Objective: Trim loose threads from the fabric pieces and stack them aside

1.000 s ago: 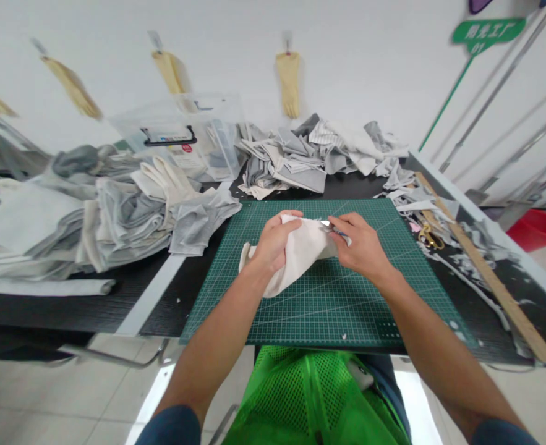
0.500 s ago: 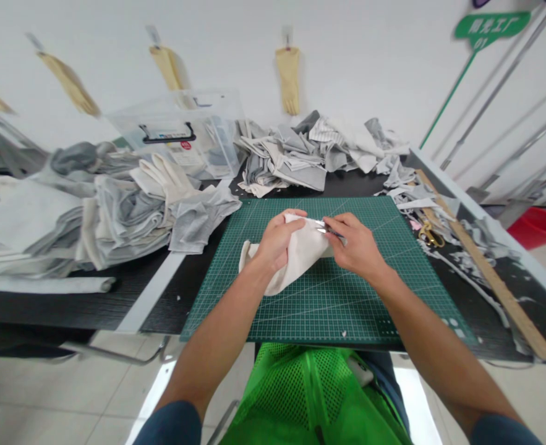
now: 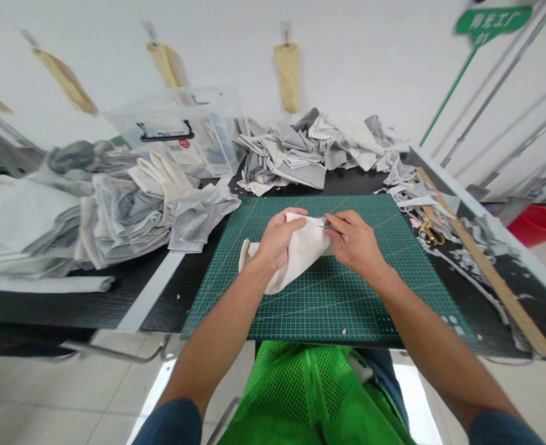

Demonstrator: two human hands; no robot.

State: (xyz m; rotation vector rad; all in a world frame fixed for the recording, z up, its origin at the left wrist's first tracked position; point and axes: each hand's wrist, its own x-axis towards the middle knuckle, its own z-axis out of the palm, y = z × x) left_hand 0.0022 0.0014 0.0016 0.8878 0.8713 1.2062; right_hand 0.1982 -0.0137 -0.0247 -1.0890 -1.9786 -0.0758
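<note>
A piece of white cloth (image 3: 303, 250) hangs over the middle of the green cutting mat (image 3: 347, 309). My left hand (image 3: 279, 238) is closed on its upper left part, with the thumb on top. In my right hand (image 3: 354, 241) is a small pair of metal thread snips (image 3: 320, 222), mostly hidden by the fingers. Their blades meet the cloth's upper right edge and look pressed together there. The loose lower part of the cloth droops over the mat, to both sides of my left wrist.
Heaped grey and white fabric (image 3: 119, 210) covers the table's left side. A clear plastic box (image 3: 217, 142) and more cloth pieces (image 3: 295, 154) stand behind the mat. To the right lie gold-handled scissors (image 3: 430, 233), scraps (image 3: 474, 266) and a long wooden ruler (image 3: 490, 272).
The blades of the snips, apart before, have come together at the cloth's edge. Both hands and the cloth stay in nearly the same place.
</note>
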